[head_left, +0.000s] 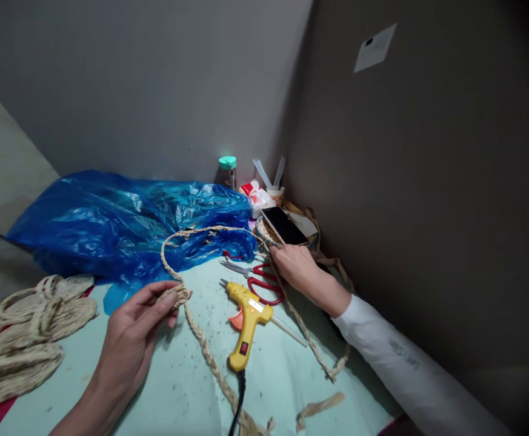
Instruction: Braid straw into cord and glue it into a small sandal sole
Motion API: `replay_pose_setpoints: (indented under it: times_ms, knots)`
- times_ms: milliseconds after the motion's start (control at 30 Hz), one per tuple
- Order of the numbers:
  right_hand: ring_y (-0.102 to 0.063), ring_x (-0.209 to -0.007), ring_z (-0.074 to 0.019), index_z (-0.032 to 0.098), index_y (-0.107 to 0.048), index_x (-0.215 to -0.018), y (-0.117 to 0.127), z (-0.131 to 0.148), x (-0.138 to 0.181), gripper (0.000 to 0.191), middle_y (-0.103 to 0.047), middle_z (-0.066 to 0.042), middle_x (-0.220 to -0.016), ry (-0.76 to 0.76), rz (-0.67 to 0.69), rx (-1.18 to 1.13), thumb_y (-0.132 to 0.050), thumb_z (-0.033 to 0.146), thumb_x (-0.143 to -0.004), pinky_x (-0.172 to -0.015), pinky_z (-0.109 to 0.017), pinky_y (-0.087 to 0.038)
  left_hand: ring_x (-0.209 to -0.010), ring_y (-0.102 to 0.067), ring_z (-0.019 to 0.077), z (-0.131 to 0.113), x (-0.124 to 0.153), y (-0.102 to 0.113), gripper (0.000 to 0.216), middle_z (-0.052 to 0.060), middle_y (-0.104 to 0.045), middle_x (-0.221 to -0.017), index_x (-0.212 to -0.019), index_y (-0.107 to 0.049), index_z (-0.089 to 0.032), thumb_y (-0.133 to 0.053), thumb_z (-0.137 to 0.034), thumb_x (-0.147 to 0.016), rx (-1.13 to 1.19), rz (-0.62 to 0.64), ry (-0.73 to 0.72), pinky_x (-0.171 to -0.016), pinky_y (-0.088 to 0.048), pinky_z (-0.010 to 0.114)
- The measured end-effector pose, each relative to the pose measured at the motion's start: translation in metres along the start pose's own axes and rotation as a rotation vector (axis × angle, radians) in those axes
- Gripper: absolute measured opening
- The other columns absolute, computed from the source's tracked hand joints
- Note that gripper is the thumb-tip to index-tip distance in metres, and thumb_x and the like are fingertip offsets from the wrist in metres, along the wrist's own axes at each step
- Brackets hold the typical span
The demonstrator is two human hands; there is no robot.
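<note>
My left hand (134, 330) pinches a small coiled start of a braided straw rope (203, 345) between thumb and fingers above the light green tabletop. The braid loops back over the blue bag and runs down toward the near edge. My right hand (297, 266), in a white sleeve, reaches to the back right and rests with curled fingers on the braid beside a black phone (284, 225). Whether it grips the braid is unclear. Between the hands lie a yellow glue gun (247, 321) and red-handled scissors (260, 280).
A crumpled blue plastic bag (123, 221) covers the back left. Several coiled straw pieces (28, 330) lie at the left edge. A green-capped jar (226, 171), a cup with glue sticks (274, 188) and a woven basket (268, 233) stand in the corner. Grey walls close the back and right.
</note>
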State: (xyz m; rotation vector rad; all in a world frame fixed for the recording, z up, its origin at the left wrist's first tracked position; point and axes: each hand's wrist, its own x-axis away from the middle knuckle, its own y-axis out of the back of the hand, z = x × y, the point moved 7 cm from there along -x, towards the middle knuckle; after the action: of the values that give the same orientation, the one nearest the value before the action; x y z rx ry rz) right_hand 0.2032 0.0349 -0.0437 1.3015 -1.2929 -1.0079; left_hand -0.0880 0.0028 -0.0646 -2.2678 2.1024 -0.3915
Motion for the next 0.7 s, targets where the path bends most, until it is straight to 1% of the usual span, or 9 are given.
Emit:
replay_pose_setpoints:
  times_ms: [133, 200, 333, 400, 500, 533, 567, 633, 700]
  knots:
    - [-0.065, -0.09, -0.0186, 0.012, -0.064, -0.107, 0.003, 0.001, 0.006, 0.019, -0.066, -0.007, -0.101, 0.0, -0.043, 0.058, -0.055, 0.027, -0.098, -0.076, -0.034, -0.055, -0.066, -0.058, 0.0091, -0.015, -0.001, 0.001, 0.026, 0.001, -0.071, -0.082, -0.088, -0.075, -0.019, -0.086, -0.028, -0.066, 0.033, 0.015, -0.111, -0.056, -0.05, 0.013]
    - [-0.062, -0.098, -0.0251, 0.009, -0.066, -0.101, 0.012, -0.005, 0.011, 0.021, -0.066, -0.015, -0.097, 0.018, -0.1, 0.082, -0.046, 0.015, -0.097, -0.076, -0.033, -0.049, -0.065, -0.058, 0.0092, -0.021, -0.001, 0.002, 0.021, 0.001, -0.071, -0.081, -0.087, -0.075, -0.019, -0.084, -0.025, -0.068, 0.054, -0.001, -0.166, -0.054, -0.048, 0.014]
    - [-0.058, -0.094, -0.0318, 0.008, -0.067, -0.091, 0.033, -0.029, 0.023, 0.025, -0.064, -0.02, -0.09, 0.001, -0.194, 0.139, -0.043, 0.013, -0.094, -0.078, -0.041, -0.043, -0.063, -0.057, 0.0088, -0.023, -0.002, -0.001, 0.015, 0.002, -0.071, -0.08, -0.085, -0.076, -0.018, -0.08, -0.021, -0.071, 0.049, 0.017, -0.191, -0.053, -0.047, 0.016]
    - [-0.057, -0.093, -0.0337, 0.009, -0.066, -0.087, 0.052, -0.043, 0.032, 0.022, -0.063, -0.019, -0.087, -0.071, -0.359, 0.156, -0.046, 0.017, -0.092, -0.076, -0.042, -0.042, -0.062, -0.056, 0.0084, -0.022, 0.0, -0.003, 0.014, 0.002, -0.071, -0.08, -0.084, -0.076, -0.018, -0.08, -0.021, -0.071, 0.049, 0.027, -0.18, -0.052, -0.046, 0.016]
    - [-0.057, -0.096, -0.0304, 0.012, -0.064, -0.091, 0.079, -0.046, 0.053, 0.015, -0.063, -0.019, -0.099, -0.097, -0.639, 0.04, -0.051, 0.021, -0.09, -0.079, -0.042, -0.044, -0.064, -0.057, 0.0089, -0.021, 0.003, -0.006, 0.015, 0.001, -0.071, -0.082, -0.085, -0.076, -0.018, -0.08, -0.021, -0.071, 0.057, 0.041, -0.157, -0.053, -0.046, 0.016]
    - [-0.058, -0.093, -0.0267, 0.013, -0.063, -0.095, 0.086, -0.038, 0.06, 0.013, -0.063, -0.018, -0.105, -0.023, -0.712, -0.095, -0.053, 0.019, -0.09, -0.08, -0.039, -0.046, -0.065, -0.057, 0.0089, -0.021, 0.004, -0.007, 0.015, 0.001, -0.07, -0.082, -0.085, -0.076, -0.018, -0.08, -0.021, -0.071, 0.059, 0.053, -0.148, -0.053, -0.046, 0.016]
    - [-0.06, -0.084, -0.021, 0.014, -0.061, -0.102, 0.089, -0.026, 0.065, 0.015, -0.064, -0.016, -0.106, 0.101, -0.723, -0.298, -0.052, 0.016, -0.09, -0.076, -0.034, -0.048, -0.064, -0.057, 0.0087, -0.021, 0.006, -0.009, 0.015, 0.001, -0.07, -0.082, -0.085, -0.076, -0.019, -0.08, -0.021, -0.071, 0.057, 0.07, -0.14, -0.053, -0.047, 0.016]
    - [-0.061, -0.071, -0.0161, 0.017, -0.057, -0.11, 0.09, 0.009, 0.074, 0.017, -0.068, -0.008, -0.091, 0.372, -0.666, -0.637, -0.05, 0.015, -0.094, -0.067, -0.029, -0.049, -0.062, -0.057, 0.0079, -0.019, 0.011, -0.015, 0.013, 0.0, -0.069, -0.079, -0.085, -0.076, -0.019, -0.08, -0.022, -0.073, 0.043, 0.12, -0.124, -0.055, -0.047, 0.016]
    - [-0.066, -0.087, -0.0163, 0.018, -0.055, -0.121, 0.085, 0.047, 0.083, 0.028, -0.07, -0.009, -0.106, 0.569, -0.58, -0.737, -0.046, 0.009, -0.096, -0.077, -0.028, -0.051, -0.06, -0.058, 0.0079, -0.017, 0.017, -0.022, 0.011, 0.0, -0.069, -0.077, -0.085, -0.076, -0.02, -0.078, -0.022, -0.075, 0.02, 0.182, -0.115, -0.057, -0.048, 0.017]
